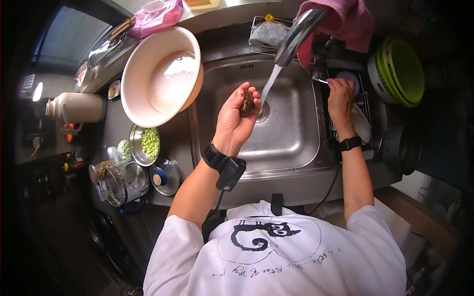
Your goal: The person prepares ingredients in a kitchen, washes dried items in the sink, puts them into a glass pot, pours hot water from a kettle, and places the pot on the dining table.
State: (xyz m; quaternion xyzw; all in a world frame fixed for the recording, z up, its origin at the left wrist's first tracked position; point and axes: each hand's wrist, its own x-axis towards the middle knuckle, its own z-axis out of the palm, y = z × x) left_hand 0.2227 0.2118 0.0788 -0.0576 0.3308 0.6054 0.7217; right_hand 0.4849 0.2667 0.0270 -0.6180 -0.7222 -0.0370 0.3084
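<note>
My left hand (237, 114) is cupped palm up over the stainless steel sink (289, 144), holding a small brown piece (247, 100) that looks like food. Just right of its fingertips, water (271, 81) runs from the chrome faucet (301, 37) towards the drain (263, 113). Beyond the sink's right edge, the fingers of my right hand (340, 98) pinch a thin metal handle (321, 79), seemingly the faucet's lever. Its far end is hard to make out.
A large pale basin (139, 81) with cloudy water stands left of the sink. Near it are a bowl of green beans (150, 142), a glass lid (166, 185) and a glass jar (116, 185). A dish rack (364, 111) and green colanders (405, 74) stand right. A pink towel (359, 29) hangs by the faucet.
</note>
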